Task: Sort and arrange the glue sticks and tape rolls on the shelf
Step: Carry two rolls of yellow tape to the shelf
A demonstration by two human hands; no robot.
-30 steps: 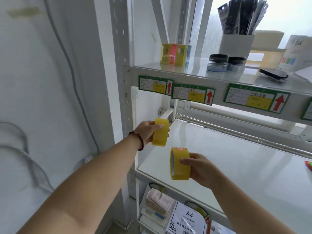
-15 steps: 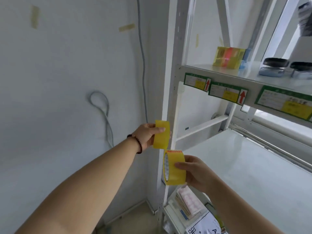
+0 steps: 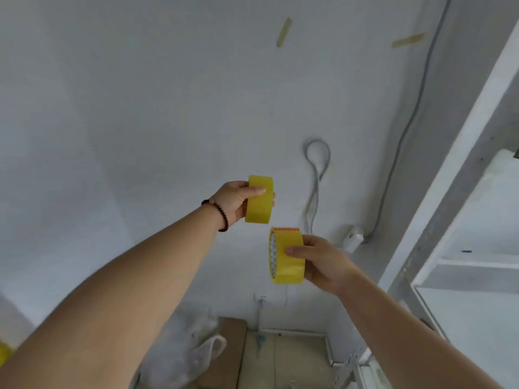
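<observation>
My left hand (image 3: 234, 202) grips a yellow tape roll (image 3: 259, 203) edge-on, held out in front of the white wall. Just below and to the right, my right hand (image 3: 323, 261) holds a second yellow tape roll (image 3: 288, 255) with a red-patterned end strip on top and its core facing left. The two rolls are close but apart. The white metal shelf (image 3: 460, 276) shows only at the right edge; its upper levels and the other stationery are out of view. No glue sticks are visible.
A grey cable (image 3: 317, 175) loops down the wall to a small white box (image 3: 353, 238). On the floor below lie a white plastic bag (image 3: 193, 352) and flat cardboard (image 3: 233, 349). Something yellow (image 3: 4, 353) peeks in at the left edge.
My view has swung left, away from the shelf toward the wall. Both hands kept their tape rolls and moved left with it, now in front of the wall rather than the shelf.
</observation>
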